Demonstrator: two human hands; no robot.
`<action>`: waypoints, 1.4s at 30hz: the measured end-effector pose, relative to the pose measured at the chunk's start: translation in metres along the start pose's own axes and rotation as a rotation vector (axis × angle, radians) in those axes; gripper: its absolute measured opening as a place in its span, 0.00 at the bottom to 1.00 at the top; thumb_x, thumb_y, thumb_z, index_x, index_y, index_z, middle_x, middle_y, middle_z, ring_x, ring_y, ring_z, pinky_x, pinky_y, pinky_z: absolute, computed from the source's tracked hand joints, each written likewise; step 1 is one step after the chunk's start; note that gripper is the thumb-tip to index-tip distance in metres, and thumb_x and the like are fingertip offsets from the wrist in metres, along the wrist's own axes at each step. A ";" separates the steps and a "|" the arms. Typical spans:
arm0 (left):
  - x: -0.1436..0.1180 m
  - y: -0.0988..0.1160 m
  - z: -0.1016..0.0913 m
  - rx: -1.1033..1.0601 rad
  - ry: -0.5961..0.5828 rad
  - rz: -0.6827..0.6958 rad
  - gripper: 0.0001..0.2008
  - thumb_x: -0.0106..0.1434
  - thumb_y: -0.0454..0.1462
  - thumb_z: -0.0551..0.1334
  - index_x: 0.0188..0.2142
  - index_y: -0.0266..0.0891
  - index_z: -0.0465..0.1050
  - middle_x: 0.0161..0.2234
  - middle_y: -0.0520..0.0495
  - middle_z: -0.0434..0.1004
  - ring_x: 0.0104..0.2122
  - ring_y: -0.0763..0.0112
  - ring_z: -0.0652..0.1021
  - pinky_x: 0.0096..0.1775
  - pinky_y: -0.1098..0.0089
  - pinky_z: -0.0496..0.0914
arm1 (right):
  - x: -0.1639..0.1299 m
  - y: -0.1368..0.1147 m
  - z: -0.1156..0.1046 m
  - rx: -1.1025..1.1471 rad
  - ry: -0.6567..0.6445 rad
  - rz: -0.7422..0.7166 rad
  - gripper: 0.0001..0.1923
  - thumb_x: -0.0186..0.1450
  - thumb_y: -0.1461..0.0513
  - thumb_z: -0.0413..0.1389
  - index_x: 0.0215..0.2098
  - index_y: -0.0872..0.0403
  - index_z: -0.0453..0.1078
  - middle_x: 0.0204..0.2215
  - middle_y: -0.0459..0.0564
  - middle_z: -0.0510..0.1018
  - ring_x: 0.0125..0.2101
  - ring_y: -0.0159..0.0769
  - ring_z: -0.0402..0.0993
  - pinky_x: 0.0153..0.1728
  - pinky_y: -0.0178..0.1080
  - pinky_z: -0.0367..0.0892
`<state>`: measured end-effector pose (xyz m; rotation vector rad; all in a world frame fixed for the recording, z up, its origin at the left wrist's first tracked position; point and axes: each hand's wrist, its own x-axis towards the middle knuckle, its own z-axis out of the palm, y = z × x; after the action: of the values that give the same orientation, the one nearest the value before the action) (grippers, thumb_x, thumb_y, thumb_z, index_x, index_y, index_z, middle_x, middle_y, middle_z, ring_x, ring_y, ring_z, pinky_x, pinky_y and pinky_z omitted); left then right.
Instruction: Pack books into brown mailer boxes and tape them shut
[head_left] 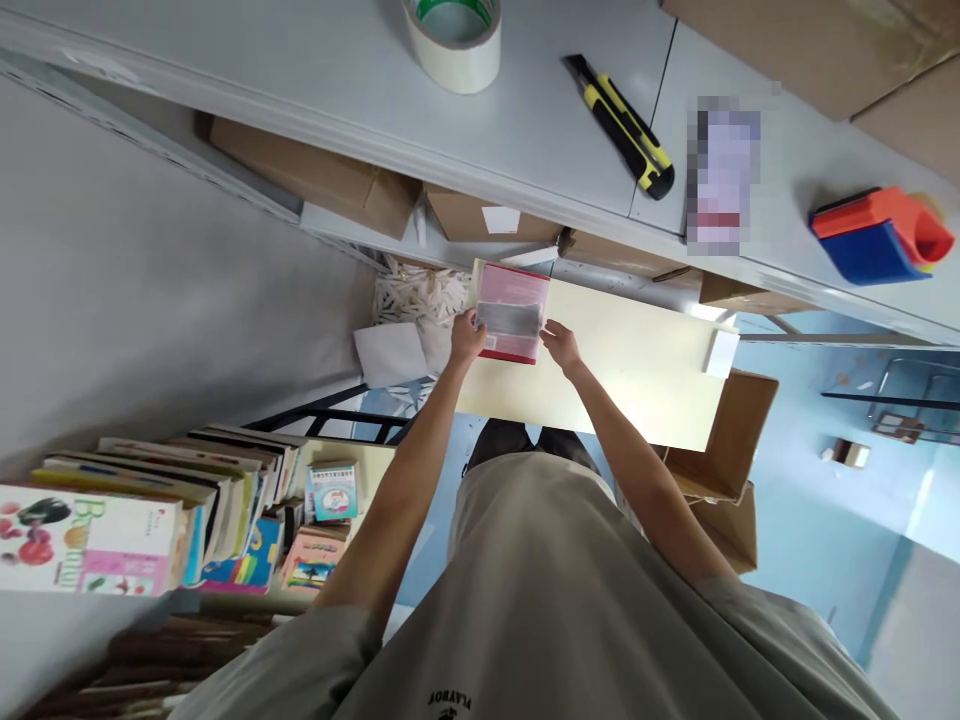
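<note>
Both hands grip a red book; its cover print is unreadable.

shirt: beige-grey short-sleeved tee | marking: small black lettering at chest | legwear: dark | forearms: bare
</note>
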<state>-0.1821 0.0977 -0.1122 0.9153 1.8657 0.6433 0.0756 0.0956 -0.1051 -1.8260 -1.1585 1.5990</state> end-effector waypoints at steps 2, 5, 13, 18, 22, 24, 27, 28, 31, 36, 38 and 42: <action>-0.017 -0.003 -0.004 -0.025 0.028 -0.062 0.22 0.61 0.36 0.70 0.55 0.37 0.84 0.58 0.28 0.87 0.63 0.41 0.84 0.72 0.47 0.72 | -0.019 -0.004 -0.010 0.033 0.025 0.063 0.33 0.58 0.39 0.71 0.54 0.49 0.83 0.62 0.62 0.88 0.61 0.55 0.86 0.65 0.60 0.81; -0.051 -0.008 -0.011 -0.152 0.037 -0.050 0.17 0.64 0.41 0.71 0.52 0.41 0.83 0.59 0.30 0.87 0.62 0.41 0.86 0.71 0.47 0.74 | -0.049 -0.014 -0.024 0.063 0.008 0.066 0.31 0.58 0.41 0.73 0.52 0.49 0.84 0.61 0.61 0.89 0.59 0.52 0.86 0.64 0.57 0.82; -0.165 -0.009 -0.024 -0.423 0.165 0.043 0.10 0.63 0.44 0.67 0.40 0.44 0.85 0.41 0.42 0.92 0.47 0.54 0.89 0.59 0.52 0.82 | -0.104 -0.041 -0.043 0.059 -0.176 -0.118 0.34 0.58 0.35 0.75 0.51 0.48 0.86 0.55 0.59 0.92 0.54 0.50 0.90 0.64 0.58 0.82; -0.269 -0.024 -0.033 -0.478 0.397 0.013 0.08 0.61 0.43 0.69 0.35 0.43 0.85 0.37 0.43 0.91 0.44 0.52 0.90 0.55 0.53 0.83 | -0.145 -0.041 -0.020 0.056 -0.386 -0.194 0.39 0.59 0.29 0.75 0.53 0.48 0.86 0.55 0.59 0.92 0.55 0.51 0.91 0.65 0.58 0.82; -0.367 -0.052 -0.033 -0.552 0.598 -0.044 0.07 0.60 0.44 0.71 0.33 0.44 0.84 0.37 0.43 0.90 0.41 0.53 0.89 0.53 0.52 0.84 | -0.194 -0.031 0.014 0.047 -0.598 -0.214 0.40 0.62 0.28 0.73 0.55 0.48 0.85 0.56 0.60 0.92 0.56 0.51 0.91 0.67 0.57 0.82; -0.410 -0.066 -0.035 -0.563 0.693 -0.080 0.09 0.59 0.45 0.73 0.33 0.44 0.84 0.38 0.43 0.90 0.42 0.53 0.89 0.53 0.51 0.84 | -0.220 -0.026 0.031 0.038 -0.693 -0.219 0.39 0.63 0.28 0.73 0.55 0.47 0.85 0.57 0.59 0.92 0.57 0.52 0.91 0.67 0.57 0.82; -0.463 -0.083 -0.043 -0.587 0.824 -0.121 0.11 0.58 0.47 0.74 0.33 0.43 0.84 0.38 0.42 0.91 0.42 0.52 0.88 0.52 0.51 0.84 | -0.256 -0.020 0.054 0.013 -0.819 -0.213 0.39 0.62 0.28 0.74 0.54 0.47 0.85 0.57 0.59 0.92 0.56 0.53 0.91 0.66 0.57 0.82; -0.478 -0.088 -0.048 -0.604 0.868 -0.126 0.11 0.57 0.47 0.74 0.33 0.43 0.84 0.38 0.42 0.91 0.42 0.52 0.88 0.52 0.51 0.84 | -0.267 -0.019 0.061 0.001 -0.854 -0.213 0.39 0.61 0.29 0.74 0.54 0.47 0.85 0.56 0.59 0.92 0.56 0.53 0.91 0.66 0.57 0.82; -0.515 -0.105 -0.063 -0.657 0.989 -0.119 0.11 0.56 0.47 0.73 0.32 0.44 0.83 0.36 0.44 0.89 0.42 0.54 0.87 0.52 0.52 0.84 | -0.295 -0.019 0.083 -0.047 -0.943 -0.243 0.37 0.62 0.30 0.75 0.54 0.47 0.85 0.55 0.58 0.92 0.56 0.52 0.91 0.66 0.56 0.83; -0.566 -0.160 -0.092 -0.786 1.165 -0.091 0.21 0.65 0.55 0.72 0.29 0.44 0.75 0.34 0.43 0.84 0.42 0.57 0.86 0.54 0.53 0.83 | -0.342 -0.018 0.138 -0.133 -1.060 -0.318 0.37 0.63 0.30 0.75 0.55 0.47 0.86 0.54 0.57 0.92 0.53 0.50 0.91 0.64 0.55 0.84; -0.588 -0.193 -0.105 -0.888 1.223 -0.110 0.26 0.68 0.61 0.72 0.32 0.44 0.73 0.36 0.42 0.83 0.43 0.58 0.86 0.53 0.54 0.83 | -0.368 -0.013 0.168 -0.165 -1.120 -0.338 0.37 0.63 0.30 0.75 0.55 0.47 0.86 0.54 0.57 0.92 0.52 0.50 0.91 0.62 0.54 0.85; -0.642 -0.270 -0.137 -1.118 1.409 -0.230 0.27 0.72 0.63 0.73 0.44 0.43 0.76 0.45 0.40 0.87 0.42 0.63 0.88 0.49 0.61 0.83 | -0.431 0.007 0.239 -0.220 -1.259 -0.369 0.39 0.63 0.28 0.74 0.55 0.47 0.86 0.53 0.57 0.92 0.51 0.50 0.91 0.60 0.53 0.86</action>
<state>-0.2054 -0.5869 0.0741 -0.7163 2.0436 2.1967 -0.1404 -0.3048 0.0846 -0.4296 -2.0392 2.4496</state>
